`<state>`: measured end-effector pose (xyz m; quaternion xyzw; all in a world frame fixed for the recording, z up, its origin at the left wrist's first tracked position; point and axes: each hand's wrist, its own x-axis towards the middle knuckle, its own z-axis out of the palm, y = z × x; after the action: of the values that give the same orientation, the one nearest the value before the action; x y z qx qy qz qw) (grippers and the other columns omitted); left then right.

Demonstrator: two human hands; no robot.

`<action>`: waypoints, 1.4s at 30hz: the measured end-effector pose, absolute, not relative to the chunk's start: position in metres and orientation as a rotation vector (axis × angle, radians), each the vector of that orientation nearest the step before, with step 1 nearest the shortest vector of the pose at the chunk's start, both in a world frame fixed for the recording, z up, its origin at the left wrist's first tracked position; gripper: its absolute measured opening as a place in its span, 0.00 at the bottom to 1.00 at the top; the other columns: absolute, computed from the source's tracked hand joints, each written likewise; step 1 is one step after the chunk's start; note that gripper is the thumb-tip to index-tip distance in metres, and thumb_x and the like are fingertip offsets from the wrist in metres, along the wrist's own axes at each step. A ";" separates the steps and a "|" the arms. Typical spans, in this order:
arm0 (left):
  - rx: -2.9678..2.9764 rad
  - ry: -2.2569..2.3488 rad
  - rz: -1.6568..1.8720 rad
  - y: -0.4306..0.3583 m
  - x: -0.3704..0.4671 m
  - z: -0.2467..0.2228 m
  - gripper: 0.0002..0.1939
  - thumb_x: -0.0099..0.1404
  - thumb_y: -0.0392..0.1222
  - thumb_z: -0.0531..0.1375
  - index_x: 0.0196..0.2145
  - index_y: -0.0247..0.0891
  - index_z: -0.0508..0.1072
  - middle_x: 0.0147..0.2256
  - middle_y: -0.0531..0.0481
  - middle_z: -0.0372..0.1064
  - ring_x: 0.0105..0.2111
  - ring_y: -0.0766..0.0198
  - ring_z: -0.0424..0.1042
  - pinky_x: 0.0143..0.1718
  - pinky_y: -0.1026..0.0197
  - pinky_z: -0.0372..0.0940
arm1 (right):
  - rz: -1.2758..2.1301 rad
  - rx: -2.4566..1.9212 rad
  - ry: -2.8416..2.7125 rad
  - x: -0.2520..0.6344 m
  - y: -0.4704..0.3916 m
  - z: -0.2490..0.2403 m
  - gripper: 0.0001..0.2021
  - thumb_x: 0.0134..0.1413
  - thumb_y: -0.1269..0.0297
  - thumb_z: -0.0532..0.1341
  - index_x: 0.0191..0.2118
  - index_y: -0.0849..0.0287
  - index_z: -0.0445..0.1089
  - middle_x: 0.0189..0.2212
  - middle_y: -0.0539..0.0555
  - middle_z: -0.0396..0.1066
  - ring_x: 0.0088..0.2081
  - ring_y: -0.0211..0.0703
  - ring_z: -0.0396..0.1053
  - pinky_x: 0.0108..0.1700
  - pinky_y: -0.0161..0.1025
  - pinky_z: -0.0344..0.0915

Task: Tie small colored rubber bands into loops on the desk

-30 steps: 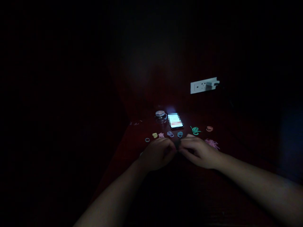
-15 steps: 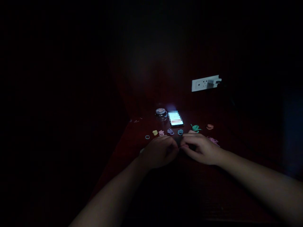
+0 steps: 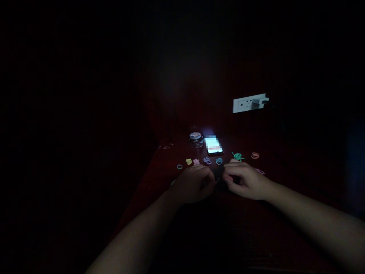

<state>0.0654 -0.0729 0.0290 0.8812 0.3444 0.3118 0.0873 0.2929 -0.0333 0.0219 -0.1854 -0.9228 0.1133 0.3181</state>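
In near darkness, left hand (image 3: 194,184) and right hand (image 3: 245,180) meet knuckle to knuckle, both curled, their hold hidden, with bands (image 3: 212,161) at twelve o'clock by the phone (image 3: 213,145).

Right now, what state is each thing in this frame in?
left hand: curled, fingertips close to the right hand's; anything held too dark to tell
right hand: curled, fingertips pinched
phone: lying flat, screen lit
small jar: upright, lid on
wall socket: white plug inserted at its right end
coloured bands: loose, scattered in small heaps on the table
table: dark red, dimly lit
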 end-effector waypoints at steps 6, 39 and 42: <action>2.624 1.055 0.996 -0.076 0.067 0.032 0.03 0.64 0.38 0.57 0.32 0.40 0.68 0.29 0.53 0.71 0.31 0.65 0.69 0.40 0.59 0.64 | 0.336 -0.533 -2.374 0.295 -0.039 0.025 0.01 0.54 0.68 0.60 0.34 0.58 0.66 0.25 0.49 0.65 0.30 0.38 0.61 0.35 0.38 0.58; 2.667 0.993 0.982 -0.075 0.067 0.032 0.03 0.64 0.40 0.59 0.32 0.39 0.70 0.29 0.53 0.70 0.29 0.67 0.67 0.33 0.63 0.61 | 0.434 -0.511 -2.355 0.288 -0.050 0.025 0.04 0.53 0.74 0.57 0.32 0.58 0.62 0.25 0.48 0.60 0.27 0.37 0.59 0.31 0.35 0.58; 2.669 1.001 0.980 -0.075 0.067 0.033 0.03 0.64 0.39 0.59 0.32 0.39 0.71 0.29 0.53 0.70 0.29 0.67 0.67 0.32 0.63 0.61 | 0.424 -0.508 -2.355 0.289 -0.050 0.025 0.03 0.53 0.73 0.57 0.32 0.58 0.63 0.25 0.48 0.61 0.28 0.37 0.59 0.30 0.35 0.58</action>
<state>0.0667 -0.0754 0.0327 0.8837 0.3313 0.3244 0.0636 0.2885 -0.0499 0.0246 -0.1952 -0.9052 0.1631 0.3405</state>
